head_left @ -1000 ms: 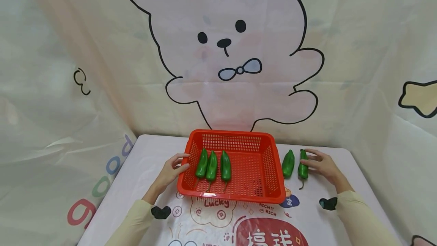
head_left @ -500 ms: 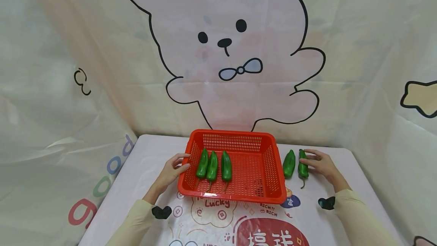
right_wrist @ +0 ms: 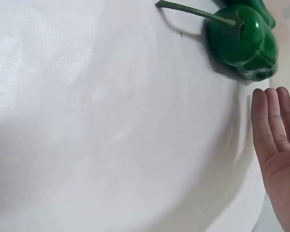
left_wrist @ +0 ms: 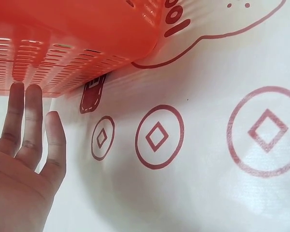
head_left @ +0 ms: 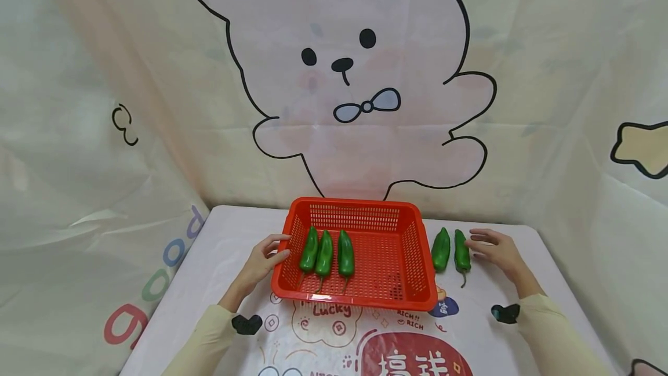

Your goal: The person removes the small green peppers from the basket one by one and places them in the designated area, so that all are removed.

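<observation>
Just left of the relaxed, empty right hand [head_left: 497,252], a green pepper [head_left: 461,253] lies lengthwise front-to-back. The straight-fingered left hand [head_left: 259,261] touches the basket [head_left: 376,260].

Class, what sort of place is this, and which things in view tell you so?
Probably a staged indoor work corner, perhaps for filming: cartoon-printed sheets hang around a table with a printed white cover, which bears a red basket holding green peppers.

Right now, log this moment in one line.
Left hand: touching red basket; right hand: beside rightmost pepper; basket: three peppers; table: two peppers
</observation>
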Tool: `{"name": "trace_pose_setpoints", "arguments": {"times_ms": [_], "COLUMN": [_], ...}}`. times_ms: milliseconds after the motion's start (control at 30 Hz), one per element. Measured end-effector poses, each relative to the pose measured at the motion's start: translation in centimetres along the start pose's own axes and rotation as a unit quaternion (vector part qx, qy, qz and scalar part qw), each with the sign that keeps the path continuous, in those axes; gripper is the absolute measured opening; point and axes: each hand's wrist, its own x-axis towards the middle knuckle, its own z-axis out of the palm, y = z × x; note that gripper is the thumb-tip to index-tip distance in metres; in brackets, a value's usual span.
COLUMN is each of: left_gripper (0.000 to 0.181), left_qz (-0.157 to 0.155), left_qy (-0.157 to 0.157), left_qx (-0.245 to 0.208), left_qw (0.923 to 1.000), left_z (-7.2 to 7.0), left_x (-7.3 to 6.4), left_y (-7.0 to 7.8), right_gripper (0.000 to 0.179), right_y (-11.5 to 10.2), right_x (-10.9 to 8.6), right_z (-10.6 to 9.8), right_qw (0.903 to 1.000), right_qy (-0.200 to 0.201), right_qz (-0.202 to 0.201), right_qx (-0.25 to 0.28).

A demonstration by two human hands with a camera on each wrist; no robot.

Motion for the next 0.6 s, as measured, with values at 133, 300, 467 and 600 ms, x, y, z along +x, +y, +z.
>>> {"name": "trace_pose_setpoints", "arguments": {"times_ms": [133,300,467,600], "left_gripper": [0.042,0.043,0.043,0.044], "left_qz": [0.002,0.009,0.017,0.015], "left_qy": [-0.002,0.001,0.005,0.006], "left_qx": [0.006,0.016,0.020,0.020], "left_qw": [1.0000,0.9998,0.9996,0.9997], "left_z": [-0.1,-0.2,-0.2,-0.2], "left_x": [0.0,0.0,0.0,0.0], "left_y": [0.1,0.1,0.0,0.0], "right_gripper": [0.061,0.061,0.048,0.041], "right_y": [-0.1,-0.7,-2.1,-3.6], "right_x": [-0.4,-0.8,-1.1,-1.5], "right_z": [-0.4,-0.6,-0.5,-0.1], "right_qw": [0.9993,0.9972,0.9920,0.9881], "right_qy": [0.016,0.043,0.049,0.037], "right_qz": [-0.022,-0.042,-0.071,-0.094], "right_qx": [0.025,0.045,0.092,0.117]}}
